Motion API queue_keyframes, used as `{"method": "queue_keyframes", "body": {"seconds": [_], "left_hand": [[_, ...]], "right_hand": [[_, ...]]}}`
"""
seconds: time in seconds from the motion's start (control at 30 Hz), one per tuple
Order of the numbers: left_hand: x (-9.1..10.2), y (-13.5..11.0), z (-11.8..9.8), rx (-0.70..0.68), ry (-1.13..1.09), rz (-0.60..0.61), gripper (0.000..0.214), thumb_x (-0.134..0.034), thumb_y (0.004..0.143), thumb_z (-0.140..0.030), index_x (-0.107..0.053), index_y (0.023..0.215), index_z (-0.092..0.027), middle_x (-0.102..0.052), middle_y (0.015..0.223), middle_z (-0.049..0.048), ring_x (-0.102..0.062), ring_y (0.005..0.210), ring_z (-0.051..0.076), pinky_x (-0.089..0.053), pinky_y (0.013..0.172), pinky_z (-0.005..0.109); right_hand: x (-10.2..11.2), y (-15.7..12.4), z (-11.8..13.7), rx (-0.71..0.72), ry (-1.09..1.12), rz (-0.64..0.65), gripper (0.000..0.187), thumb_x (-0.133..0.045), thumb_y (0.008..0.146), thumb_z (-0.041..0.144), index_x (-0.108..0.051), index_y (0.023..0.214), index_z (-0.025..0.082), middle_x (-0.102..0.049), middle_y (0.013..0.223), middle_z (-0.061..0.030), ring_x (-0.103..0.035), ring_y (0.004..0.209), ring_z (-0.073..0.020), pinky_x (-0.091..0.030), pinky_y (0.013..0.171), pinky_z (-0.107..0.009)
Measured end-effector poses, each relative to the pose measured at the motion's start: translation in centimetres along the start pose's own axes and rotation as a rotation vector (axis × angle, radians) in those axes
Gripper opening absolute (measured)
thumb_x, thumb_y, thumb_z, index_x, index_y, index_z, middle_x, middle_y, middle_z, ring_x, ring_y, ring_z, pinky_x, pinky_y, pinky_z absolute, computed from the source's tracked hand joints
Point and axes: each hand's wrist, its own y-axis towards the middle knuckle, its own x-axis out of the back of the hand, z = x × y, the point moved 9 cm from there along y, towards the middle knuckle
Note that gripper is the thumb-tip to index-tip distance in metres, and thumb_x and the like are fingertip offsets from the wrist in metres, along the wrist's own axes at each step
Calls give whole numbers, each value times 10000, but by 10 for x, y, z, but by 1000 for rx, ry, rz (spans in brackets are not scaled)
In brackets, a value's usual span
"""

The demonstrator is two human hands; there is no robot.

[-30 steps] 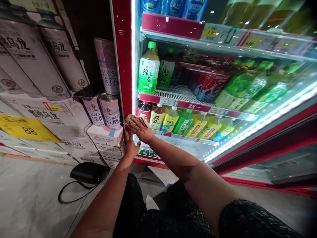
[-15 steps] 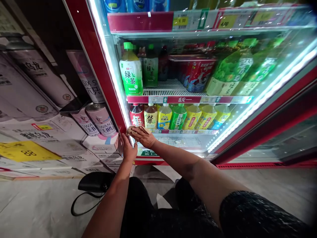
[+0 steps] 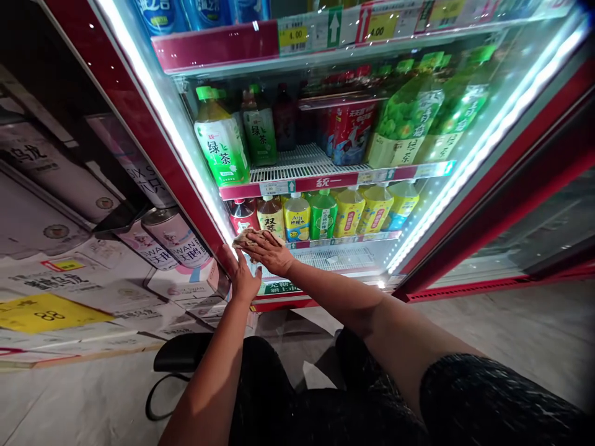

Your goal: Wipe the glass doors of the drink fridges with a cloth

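My right hand (image 3: 269, 253) presses a crumpled beige-brown cloth (image 3: 247, 239) flat against the glass door of a lit drinks fridge, near its lower left side. The cloth and fingers cover the lower part of a red-labelled bottle (image 3: 242, 214) and a cream-labelled bottle (image 3: 271, 214) standing behind. Just below and to the left, my left hand (image 3: 243, 280) rests with its fingers apart against the red door frame (image 3: 183, 191). Nothing shows in that hand.
Green tea bottles (image 3: 222, 148) and several other drinks stand on the shelves inside. Left of the fridge are stacked cartons and tall cans (image 3: 179, 238), with a yellow price sign (image 3: 51, 313). A black bag (image 3: 179, 353) lies on the floor by my left forearm.
The view has tilted and shifted, so the fridge leans more. My right hand and the cloth sit slightly higher against the bottles behind; my left hand stays by the frame.
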Motion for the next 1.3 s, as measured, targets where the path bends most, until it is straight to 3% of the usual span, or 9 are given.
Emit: {"method": "queue_keyframes", "body": {"seconds": [0.13,0.23,0.33,0.47,0.7,0.9,1.0,1.17,1.3], "left_hand": [[13,1,-19,-89,51,-51,1036,-669,845,-212,-44,1665,-110,188,1735,182,145,1607,332,-106,1323,506],[16,8,-35,-148,103,-55,987,-661,855,-205,-104,1667,-130,183,1738,174,164,1605,337,-86,1319,530],[7,16,-40,-146,131,-20,943,-679,835,-179,-214,1656,-177,184,1743,149,187,1597,342,-77,1315,537],[-4,18,-39,-116,164,-12,996,-731,812,-234,-210,1660,-215,180,1742,155,218,1584,365,-75,1300,595],[-13,17,-41,-91,213,-29,1066,-729,834,-386,-110,1664,-137,226,1716,216,225,1581,384,-54,1289,625],[-14,17,-42,-78,226,-49,1079,-746,826,-424,-127,1659,-128,207,1712,244,220,1572,431,-67,1271,673],[-15,16,-43,-67,243,-59,1100,-752,823,-425,-102,1665,-145,132,1729,244,167,1590,432,-75,1266,684],[-17,16,-44,-36,237,-76,1169,-758,819,-442,-15,1667,-129,59,1729,268,14,1611,440,-133,1262,681],[-21,17,-41,-9,192,-67,1222,-774,813,-436,51,1665,-137,43,1732,267,-96,1616,398,-174,1289,589]], "right_hand": [[21,-7,-18,-87,-20,-49,627,-445,1014,107,-401,1599,329,-458,1636,46,-275,1596,-177,-123,1359,-486],[30,-25,-35,-191,-50,-93,666,-446,1008,96,-352,1619,345,-413,1660,56,-210,1616,-204,-71,1353,-539],[16,-58,-41,-174,-45,-41,615,-464,1018,120,-417,1589,342,-481,1619,41,-304,1587,-199,-119,1351,-512],[1,-94,-45,-132,-26,17,573,-515,1006,138,-503,1535,356,-556,1563,37,-421,1529,-182,-206,1336,-460],[34,-90,-74,-335,-76,-136,679,-449,1000,91,-377,1598,405,-468,1624,58,-270,1599,-212,-26,1342,-550],[1,-138,-75,-323,-56,-81,654,-514,966,105,-484,1536,425,-600,1524,54,-430,1523,-185,-75,1347,-464],[3,-154,-84,-375,-81,-131,643,-493,976,119,-476,1546,419,-610,1516,38,-431,1524,-210,-2,1342,-502],[32,-153,-110,-544,-116,-282,662,-493,985,143,-418,1577,431,-515,1604,16,-300,1588,-304,55,1301,-653],[28,-149,-106,-474,-83,-223,686,-472,974,112,-418,1573,442,-547,1579,34,-302,1589,-272,50,1312,-626]]}}
